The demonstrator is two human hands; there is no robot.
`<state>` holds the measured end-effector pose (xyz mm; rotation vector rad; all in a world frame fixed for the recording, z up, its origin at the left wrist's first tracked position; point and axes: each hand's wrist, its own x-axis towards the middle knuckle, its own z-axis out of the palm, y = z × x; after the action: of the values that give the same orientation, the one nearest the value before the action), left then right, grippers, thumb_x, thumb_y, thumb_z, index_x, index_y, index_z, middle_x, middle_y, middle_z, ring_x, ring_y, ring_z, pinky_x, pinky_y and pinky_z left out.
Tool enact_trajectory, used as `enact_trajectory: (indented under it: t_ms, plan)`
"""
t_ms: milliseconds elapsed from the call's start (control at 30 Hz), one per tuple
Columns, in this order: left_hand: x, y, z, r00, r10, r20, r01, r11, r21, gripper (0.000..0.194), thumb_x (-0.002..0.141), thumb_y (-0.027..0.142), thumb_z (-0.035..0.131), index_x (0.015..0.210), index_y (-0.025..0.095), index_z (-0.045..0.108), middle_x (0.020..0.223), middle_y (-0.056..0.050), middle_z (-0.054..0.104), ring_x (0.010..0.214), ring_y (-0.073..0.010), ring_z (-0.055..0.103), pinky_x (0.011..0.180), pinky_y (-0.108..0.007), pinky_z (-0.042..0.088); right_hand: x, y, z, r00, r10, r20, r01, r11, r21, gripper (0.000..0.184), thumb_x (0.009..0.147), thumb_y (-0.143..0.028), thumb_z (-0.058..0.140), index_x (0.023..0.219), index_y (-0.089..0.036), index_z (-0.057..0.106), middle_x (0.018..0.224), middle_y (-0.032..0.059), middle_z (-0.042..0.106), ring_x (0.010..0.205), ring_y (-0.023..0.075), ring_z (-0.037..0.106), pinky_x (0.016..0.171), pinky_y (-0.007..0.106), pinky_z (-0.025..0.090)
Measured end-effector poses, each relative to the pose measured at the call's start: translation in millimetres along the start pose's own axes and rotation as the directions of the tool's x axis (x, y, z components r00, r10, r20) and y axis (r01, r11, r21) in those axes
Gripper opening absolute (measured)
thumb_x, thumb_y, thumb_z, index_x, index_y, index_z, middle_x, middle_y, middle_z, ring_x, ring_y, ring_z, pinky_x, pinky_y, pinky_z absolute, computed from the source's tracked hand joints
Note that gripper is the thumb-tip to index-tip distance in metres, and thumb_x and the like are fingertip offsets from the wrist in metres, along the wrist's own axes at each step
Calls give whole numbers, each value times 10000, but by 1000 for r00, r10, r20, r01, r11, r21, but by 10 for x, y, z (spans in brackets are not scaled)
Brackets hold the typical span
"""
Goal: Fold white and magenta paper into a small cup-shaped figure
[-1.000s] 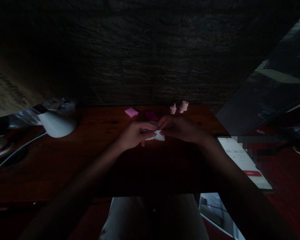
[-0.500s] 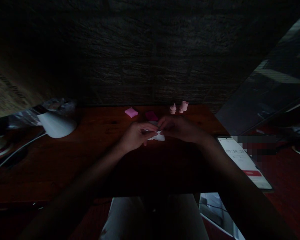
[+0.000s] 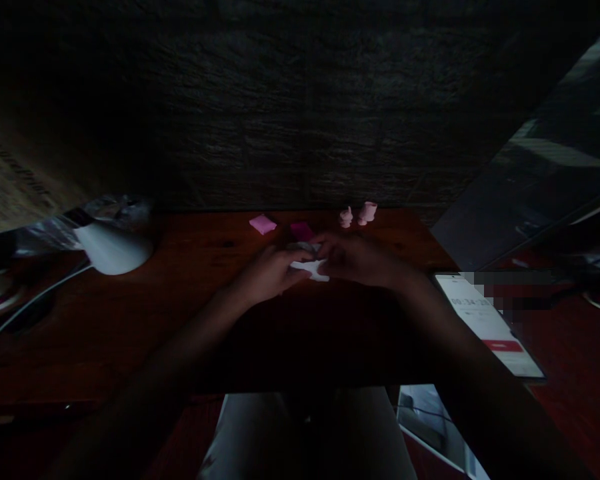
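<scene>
A small white piece [image 3: 316, 269], soft-looking like clay or paper, is held between both hands over the dark wooden table [image 3: 200, 293]. My left hand [image 3: 275, 270] pinches its left side with thumb and fingers. On its right side, my right hand [image 3: 353, 257] has its fingers closed in. Just behind the hands lies a magenta flat piece [image 3: 301, 231], partly covered by my fingers. A pink square packet [image 3: 263, 224] rests to its left. Two small pale pink shaped pieces, a rounded one [image 3: 346, 217] and a cup-like one [image 3: 368, 213], stand near the wall.
A white lamp-like object [image 3: 115, 248] with a cable lies at the left beside clear plastic wrap [image 3: 120, 210]. A phone [image 3: 487, 327] showing a timer sits at the right table edge. A dark brick wall [image 3: 300, 113] closes off the back.
My left fingers have shifted on the white piece, showing more of its left part. My right hand has moved only slightly. The things on the table stay in place.
</scene>
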<state>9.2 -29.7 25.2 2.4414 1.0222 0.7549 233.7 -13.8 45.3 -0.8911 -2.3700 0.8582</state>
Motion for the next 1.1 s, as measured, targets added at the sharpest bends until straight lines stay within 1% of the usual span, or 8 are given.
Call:
enact_trajectory:
  t_ms: [200, 267, 333, 400, 467, 567, 767, 1100]
  plan:
    - [-28, -47, -193, 992, 32, -122, -31, 999, 17, 340, 826, 320, 769, 1115, 193, 643, 1038, -39, 735, 776, -143, 679, 682, -240, 524, 11, -43, 109, 982, 127, 142, -134, 990, 41, 607, 862, -161, 643, 1437, -233, 463, 1182, 77, 717, 518, 73, 602, 508, 214, 479]
    - [-62, -136, -279, 976, 16, -219, -17, 1000, -2, 487, 774, 396, 813, 1169, 188, 618, 1105, -66, 703, 748, -133, 647, 664, -247, 521, 21, -69, 132, 970, 179, 165, -189, 981, 48, 722, 869, -158, 637, 1525, -283, 361, 1288, 96, 680, 475, 58, 588, 466, 213, 486]
    - [-100, -257, -312, 966, -34, -255, 20, 998, -59, 761, 689, 434, 873, 1327, 193, 535, 1252, -125, 644, 894, -187, 662, 752, -305, 550, 38, -96, 147, 962, 210, 177, -218, 976, 26, 738, 870, -165, 643, 1537, -304, 358, 1354, 103, 646, 475, 56, 590, 445, 213, 493]
    - [-130, -375, -282, 982, -64, -177, 44, 993, -114, 1062, 610, 440, 916, 1498, 220, 375, 1418, -186, 536, 1119, -280, 630, 868, -395, 552, 63, -120, 162, 964, 200, 174, -204, 979, 9, 682, 860, -174, 661, 1495, -299, 444, 1381, 100, 630, 557, 81, 634, 457, 209, 508]
    - [-145, -461, -216, 996, -79, -48, 70, 985, -157, 1195, 595, 413, 927, 1571, 235, 261, 1529, -217, 427, 1281, -341, 553, 1011, -472, 494, 92, -142, 184, 972, 176, 154, -180, 984, 12, 630, 837, -171, 682, 1436, -291, 528, 1398, 97, 618, 728, 143, 692, 489, 212, 531]
    - [-139, -519, -128, 998, -65, 22, 68, 973, -222, 1144, 666, 331, 893, 1591, 224, 228, 1488, -212, 486, 1316, -336, 540, 1062, -468, 466, 131, -172, 229, 971, 193, 140, -195, 981, 5, 594, 816, -150, 684, 1387, -282, 586, 1417, 102, 591, 852, 202, 704, 468, 222, 533]
    - [-128, -577, -83, 1000, -14, -12, 11, 968, -250, 954, 722, 258, 853, 1539, 220, 360, 1290, -151, 649, 1137, -265, 654, 1014, -440, 503, 143, -162, 278, 952, 254, 169, -259, 966, 8, 574, 850, -130, 612, 1410, -246, 561, 1515, 139, 471, 633, 102, 646, 371, 199, 483]
    - [-128, -562, -93, 999, -40, 36, 49, 954, -295, 857, 735, 230, 838, 1485, 175, 427, 1194, -132, 716, 1117, -256, 672, 983, -411, 492, 121, -80, 291, 963, 215, 160, -225, 973, 48, 611, 834, -138, 628, 1426, -252, 530, 1517, 135, 448, 752, 147, 668, 430, 210, 526]
